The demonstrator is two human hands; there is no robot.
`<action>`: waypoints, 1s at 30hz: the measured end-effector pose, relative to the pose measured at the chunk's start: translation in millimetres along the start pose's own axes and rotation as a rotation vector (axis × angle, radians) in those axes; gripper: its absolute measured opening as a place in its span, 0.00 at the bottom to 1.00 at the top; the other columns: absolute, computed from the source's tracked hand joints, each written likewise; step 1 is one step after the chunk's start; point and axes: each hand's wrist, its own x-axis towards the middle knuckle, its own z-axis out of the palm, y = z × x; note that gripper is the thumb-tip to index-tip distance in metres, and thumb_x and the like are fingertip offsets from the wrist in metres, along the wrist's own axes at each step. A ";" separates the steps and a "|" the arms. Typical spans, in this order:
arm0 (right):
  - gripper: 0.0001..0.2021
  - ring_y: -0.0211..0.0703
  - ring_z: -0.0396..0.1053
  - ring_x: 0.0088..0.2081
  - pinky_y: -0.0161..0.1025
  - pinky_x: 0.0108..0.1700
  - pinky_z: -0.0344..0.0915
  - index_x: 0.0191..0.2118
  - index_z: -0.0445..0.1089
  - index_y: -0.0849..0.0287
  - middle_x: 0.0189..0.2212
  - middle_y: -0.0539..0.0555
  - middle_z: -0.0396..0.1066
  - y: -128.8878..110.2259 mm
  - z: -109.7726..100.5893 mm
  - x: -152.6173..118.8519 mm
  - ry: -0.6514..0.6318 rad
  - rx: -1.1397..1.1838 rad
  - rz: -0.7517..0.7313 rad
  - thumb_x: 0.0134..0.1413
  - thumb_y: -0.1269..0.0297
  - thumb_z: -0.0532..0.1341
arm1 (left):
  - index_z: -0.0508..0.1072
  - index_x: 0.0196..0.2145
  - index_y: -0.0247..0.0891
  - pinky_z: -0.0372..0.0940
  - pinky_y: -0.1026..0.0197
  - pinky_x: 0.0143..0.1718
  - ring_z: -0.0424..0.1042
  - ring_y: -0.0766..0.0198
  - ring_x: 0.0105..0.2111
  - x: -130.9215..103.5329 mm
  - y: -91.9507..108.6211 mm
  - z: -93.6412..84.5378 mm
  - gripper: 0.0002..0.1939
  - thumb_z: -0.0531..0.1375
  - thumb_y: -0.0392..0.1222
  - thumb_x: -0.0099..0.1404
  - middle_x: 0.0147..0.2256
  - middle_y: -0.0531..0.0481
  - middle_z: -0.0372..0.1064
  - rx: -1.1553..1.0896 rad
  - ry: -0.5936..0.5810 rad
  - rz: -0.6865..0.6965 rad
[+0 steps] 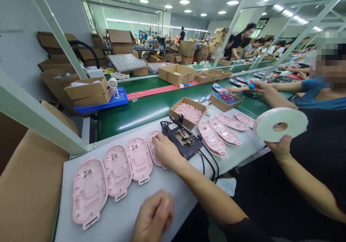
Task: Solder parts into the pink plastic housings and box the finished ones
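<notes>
My right hand [168, 151] reaches over the fourth pink plastic shell [151, 151] in a row, its bent fingertips down on the shell's upper part. What those fingers hold, if anything, is hidden. Low in the picture, my left hand [154, 215] is curled closed above the white tabletop, a little blurred; its contents do not show. Left of my right hand lie three more open shells: one [139, 159] beside it, another [117, 171], and the nearest [89, 191]. Small metal-looking pieces sit in the upper part of these three.
A black device [183, 137] with cables stands right of my right hand. Behind it is a box of small pink parts [186, 113]. More pink shells [212, 137] lie to the right. A co-worker's hand [281, 146] holds a large white roll [281, 117]. A green conveyor [135, 117] runs behind.
</notes>
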 end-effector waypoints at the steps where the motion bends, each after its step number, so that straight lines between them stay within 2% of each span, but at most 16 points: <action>1: 0.18 0.52 0.68 0.49 0.46 0.52 0.68 0.53 0.69 0.67 0.51 0.63 0.69 1.2 2.4 -5.5 0.029 0.041 -0.003 0.60 0.78 0.52 | 0.66 0.30 0.38 0.65 0.59 0.34 0.67 0.64 0.30 20.7 3.0 -7.4 0.24 0.41 0.50 0.78 0.29 0.48 0.67 0.140 0.056 -0.006; 3: 0.16 0.50 0.67 0.50 0.44 0.56 0.66 0.53 0.69 0.65 0.51 0.60 0.70 4.0 6.4 -19.7 0.116 0.143 0.000 0.62 0.76 0.54 | 0.69 0.34 0.38 0.64 0.54 0.42 0.70 0.57 0.38 66.9 4.0 -29.3 0.20 0.44 0.46 0.77 0.36 0.45 0.72 0.412 0.137 -0.024; 4: 0.15 0.49 0.66 0.51 0.43 0.57 0.66 0.52 0.70 0.65 0.50 0.59 0.70 5.2 8.7 -28.0 0.160 0.190 0.002 0.62 0.76 0.54 | 0.72 0.36 0.38 0.63 0.52 0.45 0.70 0.54 0.42 90.0 1.3 -42.3 0.17 0.47 0.44 0.75 0.39 0.43 0.73 0.505 0.149 -0.039; 6: 0.13 0.47 0.65 0.52 0.41 0.58 0.64 0.48 0.71 0.64 0.48 0.58 0.71 6.4 15.1 -45.0 0.283 0.307 -0.026 0.61 0.77 0.54 | 0.75 0.38 0.36 0.62 0.51 0.46 0.71 0.52 0.43 131.1 -9.9 -68.0 0.14 0.50 0.41 0.73 0.40 0.42 0.74 0.601 0.119 -0.061; 8: 0.13 0.46 0.65 0.52 0.42 0.59 0.63 0.47 0.71 0.64 0.48 0.58 0.71 6.2 23.5 -59.7 0.430 0.432 -0.104 0.61 0.77 0.53 | 0.78 0.41 0.36 0.61 0.52 0.48 0.71 0.51 0.45 161.1 -25.3 -86.9 0.14 0.53 0.39 0.71 0.43 0.41 0.75 0.693 0.072 -0.072; 10: 0.12 0.47 0.65 0.54 0.45 0.60 0.61 0.49 0.70 0.62 0.50 0.56 0.71 5.9 32.0 -69.9 0.546 0.516 -0.173 0.62 0.74 0.55 | 0.80 0.44 0.37 0.61 0.51 0.50 0.70 0.50 0.47 179.6 -40.6 -95.4 0.13 0.56 0.39 0.69 0.45 0.42 0.75 0.767 0.013 -0.065; 15: 0.09 0.47 0.66 0.53 0.47 0.59 0.60 0.48 0.69 0.60 0.49 0.54 0.72 9.8 43.1 -76.9 0.561 0.564 -0.139 0.64 0.71 0.57 | 0.82 0.43 0.37 0.60 0.51 0.50 0.68 0.51 0.45 194.6 -71.0 -86.2 0.13 0.57 0.42 0.70 0.43 0.43 0.75 0.863 -0.063 -0.048; 20: 0.05 0.46 0.67 0.49 0.47 0.56 0.60 0.44 0.69 0.59 0.44 0.52 0.73 10.9 46.8 -75.5 0.445 0.512 -0.147 0.64 0.69 0.58 | 0.82 0.43 0.42 0.58 0.54 0.50 0.67 0.54 0.44 197.8 -87.9 -84.5 0.13 0.58 0.46 0.70 0.45 0.47 0.75 0.827 -0.055 -0.011; 25: 0.04 0.45 0.66 0.48 0.45 0.54 0.60 0.42 0.68 0.60 0.44 0.52 0.72 9.4 50.6 -76.2 0.407 0.494 -0.136 0.63 0.70 0.58 | 0.82 0.41 0.42 0.58 0.57 0.49 0.69 0.57 0.43 202.1 -91.4 -90.3 0.11 0.61 0.45 0.67 0.44 0.49 0.75 0.757 -0.067 -0.009; 30: 0.03 0.45 0.65 0.47 0.45 0.53 0.59 0.41 0.68 0.59 0.44 0.52 0.72 8.7 51.2 -76.3 0.422 0.490 -0.139 0.62 0.70 0.58 | 0.83 0.38 0.41 0.59 0.61 0.44 0.71 0.61 0.40 208.0 -82.7 -93.5 0.12 0.59 0.45 0.66 0.41 0.47 0.76 0.716 -0.111 -0.047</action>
